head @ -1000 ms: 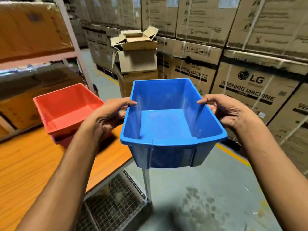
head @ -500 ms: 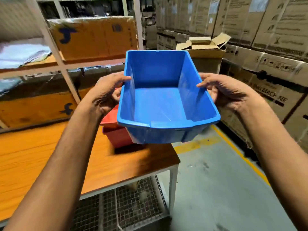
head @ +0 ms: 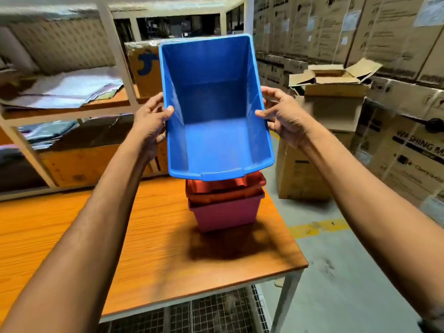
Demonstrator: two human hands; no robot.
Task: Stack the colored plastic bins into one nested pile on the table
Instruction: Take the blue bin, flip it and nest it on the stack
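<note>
Three plastic bins are in view: one blue bin (head: 216,111) held in the air, and a red bin (head: 225,189) nested inside a pink bin (head: 225,215) on the wooden table (head: 156,255) near its right edge. The left hand (head: 150,123) and right hand (head: 282,116) each clamp a long side rim of the blue bin, thumbs hooked inside the wall, fingers curled around the outside. The bin is tilted with its open mouth toward the camera, its near rim just above the red bin. One opened cardboard box (head: 334,85) stands on the stack at right.
</note>
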